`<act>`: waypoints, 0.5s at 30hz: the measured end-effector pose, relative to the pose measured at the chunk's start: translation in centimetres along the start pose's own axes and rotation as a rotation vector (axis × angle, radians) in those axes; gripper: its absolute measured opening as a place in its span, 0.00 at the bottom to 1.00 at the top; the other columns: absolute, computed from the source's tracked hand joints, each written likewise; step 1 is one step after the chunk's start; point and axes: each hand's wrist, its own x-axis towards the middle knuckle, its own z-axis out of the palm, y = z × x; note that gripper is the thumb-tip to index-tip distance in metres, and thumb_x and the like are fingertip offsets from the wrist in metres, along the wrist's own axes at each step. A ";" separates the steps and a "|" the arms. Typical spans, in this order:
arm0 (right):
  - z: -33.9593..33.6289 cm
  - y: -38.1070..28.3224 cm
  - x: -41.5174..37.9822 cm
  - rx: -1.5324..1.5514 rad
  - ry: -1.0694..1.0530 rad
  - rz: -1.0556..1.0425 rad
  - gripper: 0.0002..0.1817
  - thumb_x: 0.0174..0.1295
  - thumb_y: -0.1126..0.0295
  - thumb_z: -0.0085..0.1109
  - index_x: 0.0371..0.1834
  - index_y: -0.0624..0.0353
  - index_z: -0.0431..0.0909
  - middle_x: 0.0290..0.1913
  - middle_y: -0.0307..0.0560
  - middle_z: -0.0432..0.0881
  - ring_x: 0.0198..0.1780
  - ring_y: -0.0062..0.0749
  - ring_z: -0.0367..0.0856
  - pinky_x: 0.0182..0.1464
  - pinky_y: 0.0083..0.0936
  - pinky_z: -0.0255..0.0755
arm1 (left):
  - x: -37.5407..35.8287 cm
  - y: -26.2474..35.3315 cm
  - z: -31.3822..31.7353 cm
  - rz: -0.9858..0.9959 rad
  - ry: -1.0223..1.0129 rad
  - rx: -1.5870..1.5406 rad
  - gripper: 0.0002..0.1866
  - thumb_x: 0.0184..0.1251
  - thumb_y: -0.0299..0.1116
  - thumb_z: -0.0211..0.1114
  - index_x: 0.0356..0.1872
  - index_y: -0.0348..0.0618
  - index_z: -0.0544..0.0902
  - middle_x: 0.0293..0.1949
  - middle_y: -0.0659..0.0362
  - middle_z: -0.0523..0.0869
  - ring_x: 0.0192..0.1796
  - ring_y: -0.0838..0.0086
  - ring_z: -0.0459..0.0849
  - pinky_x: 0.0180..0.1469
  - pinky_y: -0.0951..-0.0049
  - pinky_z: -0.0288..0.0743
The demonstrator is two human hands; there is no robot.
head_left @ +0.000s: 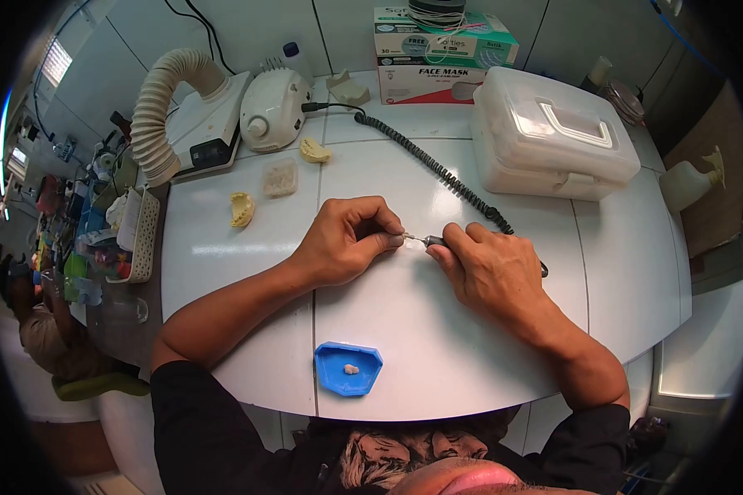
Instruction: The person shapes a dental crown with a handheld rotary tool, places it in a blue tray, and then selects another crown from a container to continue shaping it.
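The left fingers point(377, 242) are pinched, thumb against forefinger, on a tiny piece point(405, 236) that is too small and too covered to make out. Directly facing them, the right fingers point(456, 237) are wrapped around a dark handpiece point(434, 241), gripped close to its nose like a pen, presumably for fine control over the slim bit point(418, 239) that points at the pinch. Both forearms rest on the white surface point(446, 346), which probably steadies the two hands. The coiled cord point(437, 165) comes down from beyond the fingers and passes behind the right ones, a route that seems to leave the gap between the hands free. It leads from the white control unit point(274, 115), which stands beyond the left fingers, its knob apparently within reach. Nearer the body than the fingers sits a blue tray point(328, 381) with a small pale lump point(351, 370) in it; the raised walls likely stop so small a thing from rolling off. Past the left fingers, a yellowish cast point(241, 209), a small clear box point(280, 178) and a second cast point(314, 150) lie apart from the hands, perhaps to leave elbow room. A lidded white case point(553, 136) stands beyond the right fingers.
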 end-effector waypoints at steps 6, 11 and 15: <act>-0.3 -0.2 0.1 -0.002 -0.022 0.029 0.22 0.86 0.46 0.59 0.44 0.54 0.84 0.29 0.48 0.86 0.26 0.49 0.89 0.28 0.47 0.81 | 0.0 0.0 0.0 0.008 -0.001 -0.004 0.04 0.77 0.16 0.73 0.46 0.32 0.88 0.46 0.55 0.94 0.50 0.76 0.93 0.58 0.74 0.87; -0.3 -0.2 0.1 -0.007 -0.021 0.024 0.22 0.86 0.46 0.58 0.44 0.53 0.84 0.29 0.48 0.86 0.27 0.49 0.89 0.28 0.47 0.81 | 0.0 0.0 0.0 0.001 0.000 0.004 0.04 0.77 0.16 0.73 0.46 0.33 0.88 0.47 0.55 0.94 0.51 0.76 0.93 0.58 0.74 0.87; -0.2 -0.3 0.1 -0.002 -0.009 0.014 0.22 0.86 0.46 0.58 0.44 0.53 0.84 0.29 0.48 0.86 0.27 0.48 0.89 0.28 0.47 0.81 | 0.0 -0.2 0.0 -0.004 -0.005 -0.008 0.04 0.77 0.16 0.73 0.46 0.33 0.87 0.47 0.55 0.94 0.51 0.76 0.92 0.58 0.74 0.87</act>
